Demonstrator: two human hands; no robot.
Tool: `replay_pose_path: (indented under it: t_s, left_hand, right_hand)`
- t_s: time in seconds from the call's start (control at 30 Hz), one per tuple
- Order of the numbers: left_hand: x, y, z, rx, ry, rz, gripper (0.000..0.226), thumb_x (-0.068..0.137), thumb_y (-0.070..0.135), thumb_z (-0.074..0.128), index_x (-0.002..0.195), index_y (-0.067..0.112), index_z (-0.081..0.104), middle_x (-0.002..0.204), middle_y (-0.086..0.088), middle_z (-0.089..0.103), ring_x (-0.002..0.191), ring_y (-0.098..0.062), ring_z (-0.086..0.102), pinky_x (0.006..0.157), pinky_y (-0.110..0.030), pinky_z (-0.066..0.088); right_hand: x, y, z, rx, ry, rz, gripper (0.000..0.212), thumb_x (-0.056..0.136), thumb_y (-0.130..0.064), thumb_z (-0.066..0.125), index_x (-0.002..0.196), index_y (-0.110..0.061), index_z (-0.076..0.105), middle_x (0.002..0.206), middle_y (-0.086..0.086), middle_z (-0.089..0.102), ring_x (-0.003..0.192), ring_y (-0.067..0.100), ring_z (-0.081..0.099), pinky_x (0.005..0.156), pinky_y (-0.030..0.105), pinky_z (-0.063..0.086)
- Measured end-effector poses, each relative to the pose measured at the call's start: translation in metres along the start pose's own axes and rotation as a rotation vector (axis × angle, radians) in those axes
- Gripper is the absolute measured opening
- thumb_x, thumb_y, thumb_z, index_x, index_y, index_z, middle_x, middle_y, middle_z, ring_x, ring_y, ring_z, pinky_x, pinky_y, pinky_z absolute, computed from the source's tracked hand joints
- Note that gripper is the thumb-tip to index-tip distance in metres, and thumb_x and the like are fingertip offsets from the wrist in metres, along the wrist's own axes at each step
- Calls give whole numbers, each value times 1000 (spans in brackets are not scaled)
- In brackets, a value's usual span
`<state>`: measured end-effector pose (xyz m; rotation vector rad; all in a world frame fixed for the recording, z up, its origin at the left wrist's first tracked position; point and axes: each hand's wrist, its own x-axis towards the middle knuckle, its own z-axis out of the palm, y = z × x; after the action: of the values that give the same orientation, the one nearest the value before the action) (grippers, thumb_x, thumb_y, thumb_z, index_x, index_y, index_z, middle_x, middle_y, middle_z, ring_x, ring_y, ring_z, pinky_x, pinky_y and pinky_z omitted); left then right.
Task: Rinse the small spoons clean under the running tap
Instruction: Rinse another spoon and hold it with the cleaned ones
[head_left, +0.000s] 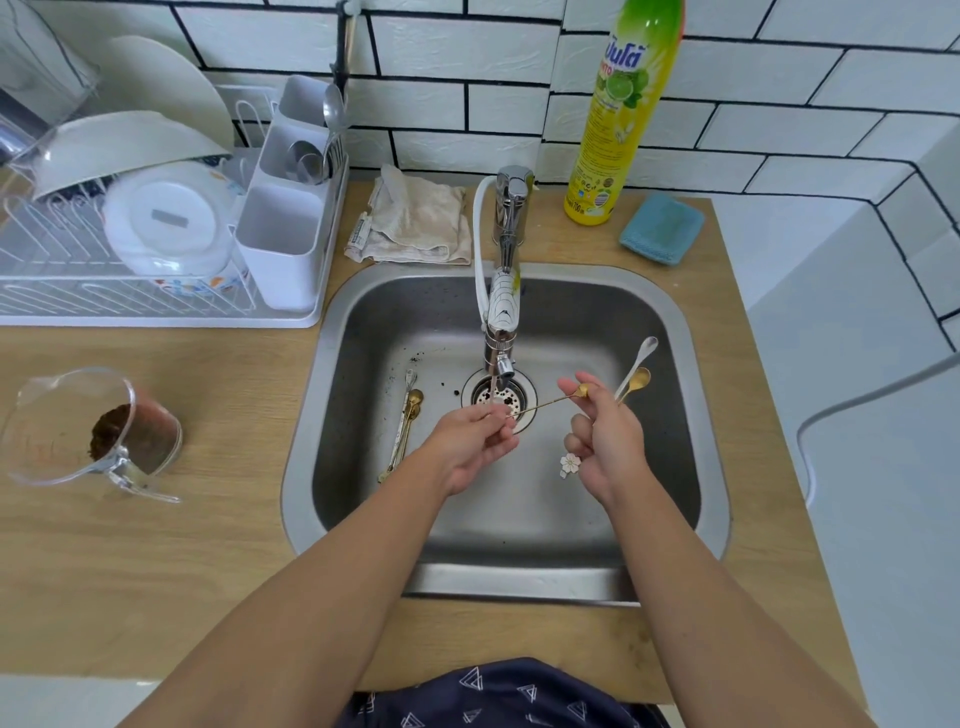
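Observation:
Water runs from the tap (503, 332) into the steel sink (691, 364). My left hand (475, 441) pinches the handle end of a thin gold spoon (545, 404) right under the stream. My right hand (602, 441) pinches that spoon's bowl end with thumb and forefinger. It also grips two more spoons (636, 374), one silver and one gold, whose bowls stick up behind the fingers. A white flower charm (570, 463) on a handle end pokes out below the right hand. Several more small spoons (408, 421) lie on the sink floor at the left.
A drain strainer (514, 397) sits under the tap, with dark grounds scattered near it. A clear jug with coffee grounds (104, 431) lies on the left counter. Behind are a dish rack (156, 218), a cloth (421, 218), a soap bottle (618, 114) and a blue sponge (661, 228).

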<state>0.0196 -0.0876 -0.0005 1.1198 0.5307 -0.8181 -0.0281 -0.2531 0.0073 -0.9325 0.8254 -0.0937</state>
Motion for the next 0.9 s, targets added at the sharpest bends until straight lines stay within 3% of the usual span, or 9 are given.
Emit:
replay_pose_path:
  t_s: [0.13, 0.23, 0.33, 0.43, 0.53, 0.63, 0.73, 0.9]
  left_hand:
    - [-1, -3, -8, 184, 100, 94, 20, 91, 25, 71, 99, 7, 70, 79, -3, 75, 47, -5, 55, 53, -24, 56]
    - [-3, 0, -15, 111, 131, 158, 11, 92, 17, 69, 95, 7, 67, 82, -8, 74, 52, -6, 62, 55, -23, 57]
    - [-9, 1, -20, 51, 97, 193, 4, 96, 7, 61, 97, 4, 57, 87, -14, 73, 64, -12, 71, 60, -24, 59]
    - [-14, 2, -24, 134, 128, 210, 10, 95, 13, 64, 92, 6, 58, 83, -13, 76, 65, -15, 72, 61, -28, 61]
    - [-21, 5, -35, 290, 146, 222, 11, 94, 19, 67, 91, 9, 64, 84, -9, 76, 60, -14, 69, 58, -29, 60]
    - [-26, 9, -45, 288, 124, 245, 7, 96, 12, 62, 92, 8, 62, 82, -8, 75, 55, -11, 67, 54, -23, 57]
    - [-29, 8, -40, 243, 134, 241, 6, 97, 9, 60, 93, 6, 59, 83, -11, 74, 58, -11, 69, 56, -22, 58]
    - [-30, 3, -27, 177, 158, 227, 6, 97, 7, 60, 95, 1, 58, 69, -8, 75, 57, -12, 71, 54, -22, 58]
  right_hand:
    - [3, 4, 3, -24, -11, -5, 18, 107, -20, 47, 112, -14, 63, 99, 0, 81, 38, 6, 22, 39, 20, 22]
    - [1, 16, 15, -86, -29, -13, 11, 104, -23, 57, 109, -16, 64, 104, -1, 80, 38, 5, 22, 38, 20, 24]
    - [-9, 38, 37, -205, -52, 16, 7, 91, -19, 75, 97, -18, 71, 77, -6, 72, 38, 4, 31, 37, 20, 26]
    - [-21, 62, 56, -168, -107, 76, 3, 91, -11, 74, 93, -13, 75, 66, -2, 68, 37, 0, 46, 35, 16, 35]
    - [-20, 64, 58, -195, -104, 111, 11, 87, -14, 79, 97, -12, 75, 60, -5, 62, 36, 3, 33, 35, 19, 27]
    - [-5, 51, 51, -136, -21, 98, 9, 90, -20, 78, 84, -14, 75, 51, -13, 52, 35, 3, 23, 36, 20, 22]
    - [0, 50, 51, -115, 8, 85, 14, 93, -23, 75, 83, -14, 77, 43, -15, 51, 34, 3, 22, 34, 19, 23]
    - [-15, 69, 58, -231, -108, 156, 4, 86, -18, 81, 87, -15, 78, 57, -3, 54, 40, 7, 28, 36, 19, 22]
